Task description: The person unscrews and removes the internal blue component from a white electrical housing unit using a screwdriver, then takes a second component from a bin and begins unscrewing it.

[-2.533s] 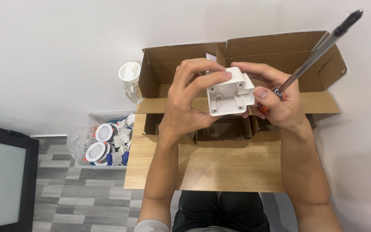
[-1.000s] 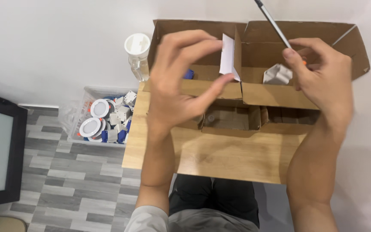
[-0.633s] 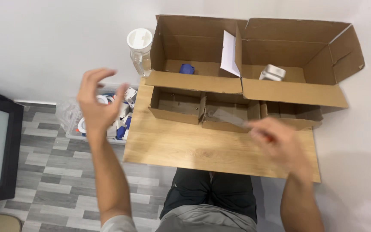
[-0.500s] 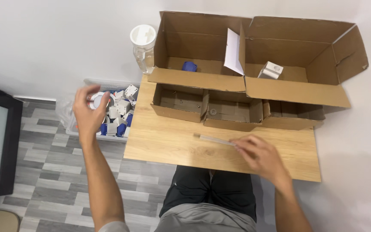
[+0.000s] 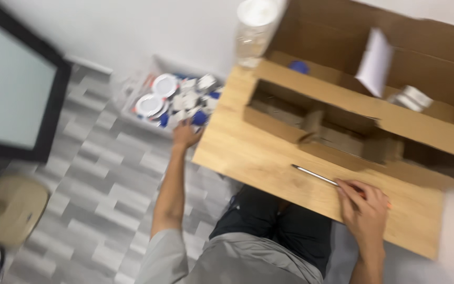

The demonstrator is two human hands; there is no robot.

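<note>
My left hand [image 5: 185,134] reaches down beside the wooden table [image 5: 253,158] into a clear bin [image 5: 172,100] on the floor, full of white and blue parts; its fingers are in among the parts and whether it grips one is hidden. My right hand [image 5: 363,205] rests on the table's near edge, fingers on the handle end of a screwdriver [image 5: 315,175] that lies flat on the wood. The picture is blurred by motion.
Open cardboard boxes [image 5: 353,105] line the back of the table, holding a white part [image 5: 377,60], a blue piece [image 5: 299,66] and a small silver-white item [image 5: 413,98]. A clear jar [image 5: 254,29] stands at the corner. A dark-framed panel [image 5: 14,94] and a beige stool [image 5: 14,208] stand at left.
The white box-shaped part left my hands. My right hand laid the screwdriver flat on the table. My left hand swung left and down to the floor bin, and my head turned that way.
</note>
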